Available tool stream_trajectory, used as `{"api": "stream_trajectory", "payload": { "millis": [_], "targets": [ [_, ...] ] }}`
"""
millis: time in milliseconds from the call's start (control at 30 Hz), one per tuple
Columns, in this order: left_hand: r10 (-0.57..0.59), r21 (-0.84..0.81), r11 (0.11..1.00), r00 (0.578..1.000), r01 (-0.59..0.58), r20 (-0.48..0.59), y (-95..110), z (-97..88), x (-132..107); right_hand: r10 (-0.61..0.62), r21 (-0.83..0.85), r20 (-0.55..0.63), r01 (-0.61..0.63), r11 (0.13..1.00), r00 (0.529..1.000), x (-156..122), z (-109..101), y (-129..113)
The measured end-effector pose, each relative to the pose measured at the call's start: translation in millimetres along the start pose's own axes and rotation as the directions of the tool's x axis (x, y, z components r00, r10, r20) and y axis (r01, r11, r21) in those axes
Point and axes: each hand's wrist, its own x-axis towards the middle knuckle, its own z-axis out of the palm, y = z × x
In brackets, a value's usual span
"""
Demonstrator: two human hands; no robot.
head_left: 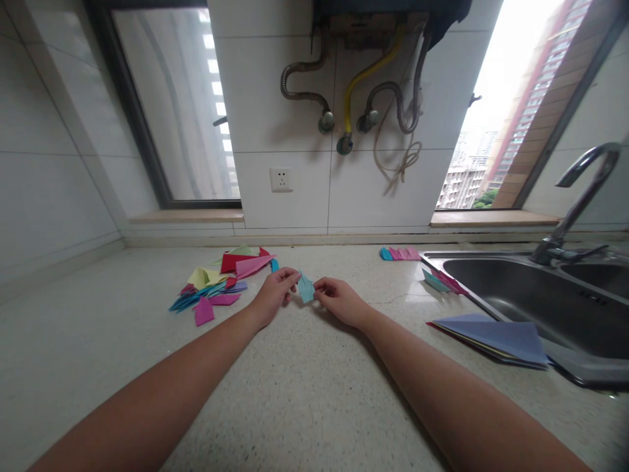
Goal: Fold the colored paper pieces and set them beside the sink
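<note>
A small folded piece of light blue paper point(305, 288) is held just above the speckled countertop point(295, 387) between both hands. My left hand point(275, 295) pinches its left edge with closed fingers. My right hand point(337, 300) pinches its right edge, fingers curled. Both forearms reach in from the bottom of the view. To the left of my left hand lies a loose heap of folded paper pieces point(216, 285) in red, pink, yellow, green and blue.
A stack of blue and coloured paper sheets point(496, 337) rests on the rim of the steel sink point(540, 301) at right, with a faucet point(580, 203) behind. More folded pieces point(400, 254) lie by the back wall, others point(442, 282) at the sink's edge. A wall socket point(281, 179) and pipes sit above.
</note>
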Motion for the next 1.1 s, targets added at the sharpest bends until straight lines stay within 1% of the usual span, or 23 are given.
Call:
{"api": "stream_trajectory", "payload": {
  "millis": [200,533,767,900,1100],
  "targets": [
    [-0.009,0.015,1.0,1.0,0.009,0.011,0.3,-0.9,0.4,-0.02,-0.038,0.0,0.02,0.999,1.0,0.1,-1.0,-0.3],
    [-0.066,-0.043,0.997,0.996,0.068,0.053,3.1,1.3,-2.8,-0.021,-0.13,-0.036,0.016,0.991,0.999,0.8,-3.6,-1.9],
    [-0.047,0.056,0.997,0.996,0.043,0.08,-0.3,-0.3,-0.9,-0.022,-0.16,-0.05,0.013,0.987,0.999,1.1,-4.8,0.7],
    [-0.045,0.079,0.996,0.996,0.039,0.079,-1.2,0.2,-0.9,-0.028,-0.192,-0.048,0.018,0.981,0.998,1.2,-5.5,0.0],
    [-0.094,0.029,0.995,0.985,0.091,0.146,0.1,0.2,-1.5,-0.041,-0.226,-0.064,0.025,0.974,0.997,2.1,-6.7,-2.6]
  ]
}}
